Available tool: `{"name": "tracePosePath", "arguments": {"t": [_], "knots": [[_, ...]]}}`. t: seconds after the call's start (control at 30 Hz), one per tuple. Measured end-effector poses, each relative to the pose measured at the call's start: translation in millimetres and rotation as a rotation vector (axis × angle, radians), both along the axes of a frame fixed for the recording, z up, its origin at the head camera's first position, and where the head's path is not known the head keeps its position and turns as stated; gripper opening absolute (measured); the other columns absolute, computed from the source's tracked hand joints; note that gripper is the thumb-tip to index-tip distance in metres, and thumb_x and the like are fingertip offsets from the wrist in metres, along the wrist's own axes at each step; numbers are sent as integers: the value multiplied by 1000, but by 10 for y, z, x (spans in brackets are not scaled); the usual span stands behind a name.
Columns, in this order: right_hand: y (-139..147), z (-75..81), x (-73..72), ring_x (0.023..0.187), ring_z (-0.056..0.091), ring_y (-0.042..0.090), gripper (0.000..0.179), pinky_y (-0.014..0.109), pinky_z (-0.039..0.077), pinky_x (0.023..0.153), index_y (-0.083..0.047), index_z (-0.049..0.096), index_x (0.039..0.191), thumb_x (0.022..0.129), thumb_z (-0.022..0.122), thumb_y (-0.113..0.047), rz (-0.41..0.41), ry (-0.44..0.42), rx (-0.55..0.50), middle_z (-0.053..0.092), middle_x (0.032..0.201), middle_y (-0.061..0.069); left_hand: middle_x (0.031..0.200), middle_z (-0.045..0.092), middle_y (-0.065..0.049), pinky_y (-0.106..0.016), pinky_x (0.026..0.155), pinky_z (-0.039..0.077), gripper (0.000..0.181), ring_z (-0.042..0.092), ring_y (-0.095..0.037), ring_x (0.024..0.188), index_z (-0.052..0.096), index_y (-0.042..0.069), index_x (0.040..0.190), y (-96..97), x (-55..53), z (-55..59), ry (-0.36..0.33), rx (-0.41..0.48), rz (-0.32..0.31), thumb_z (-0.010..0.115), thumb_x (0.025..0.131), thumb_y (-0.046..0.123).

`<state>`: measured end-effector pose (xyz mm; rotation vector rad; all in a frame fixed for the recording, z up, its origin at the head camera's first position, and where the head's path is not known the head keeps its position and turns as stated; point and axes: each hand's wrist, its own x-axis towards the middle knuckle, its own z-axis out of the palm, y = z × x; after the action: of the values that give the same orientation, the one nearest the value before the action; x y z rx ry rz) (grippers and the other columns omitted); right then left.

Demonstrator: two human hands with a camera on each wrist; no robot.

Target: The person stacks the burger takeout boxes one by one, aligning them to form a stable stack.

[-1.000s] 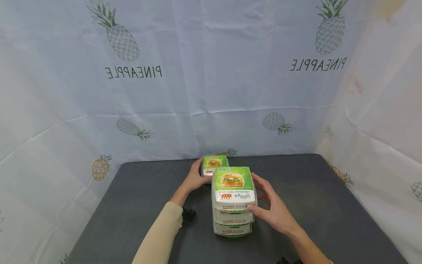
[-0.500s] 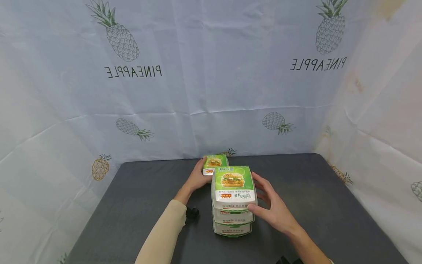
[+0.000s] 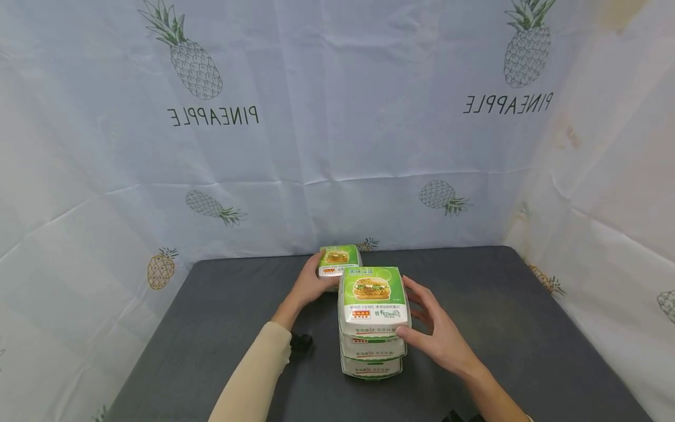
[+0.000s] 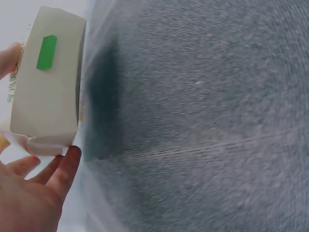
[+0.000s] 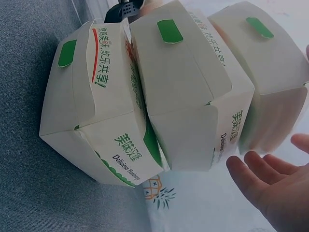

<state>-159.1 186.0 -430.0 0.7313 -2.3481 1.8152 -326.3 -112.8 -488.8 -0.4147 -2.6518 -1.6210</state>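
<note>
Three white-and-green cardboard hamburger boxes stand in a slightly uneven stack (image 3: 375,305) in the middle of the head view. Behind them, partly hidden, my left hand (image 3: 307,287) holds another hamburger box (image 3: 338,257) by its left side. In the left wrist view this box (image 4: 48,92) has a green tab on its front, and a dark shadow falls on the table beside it. My right hand (image 3: 440,335) is at the right side of the top box, thumb at its front corner. The right wrist view shows these fingers (image 5: 246,179) loosely bent beside the top box (image 5: 275,72).
A dark grey table (image 3: 517,340) lies under the boxes. White curtain (image 3: 337,140) printed with pineapples closes off the back and both sides, right behind the far box. Dark wrist cameras (image 3: 302,343) sit at my wrists.
My left hand and its box shifted slightly right, then back left and a little away from the stack. The right hand and the stack have stayed in place.
</note>
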Motion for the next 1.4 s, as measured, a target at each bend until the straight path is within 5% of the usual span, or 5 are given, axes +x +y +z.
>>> {"name": "tracePosePath", "arguments": {"t": [0.83,1.4], "knots": [[3,20,16,138,37,5,78,30,42,106,-19,27,162,96,67,-6,9,-2,3,28,161,8,162,29,-15,-56,107,39,94,42,-35,136,30,15,161,-199,215,499,99,-93,67,80,87,43],[5,22,12,137,38,2,76,27,43,105,-10,26,161,97,66,-6,-2,-1,-4,29,160,9,161,28,-12,-45,92,49,93,50,-30,116,31,15,161,-154,381,918,184,16,73,82,87,37]]}}
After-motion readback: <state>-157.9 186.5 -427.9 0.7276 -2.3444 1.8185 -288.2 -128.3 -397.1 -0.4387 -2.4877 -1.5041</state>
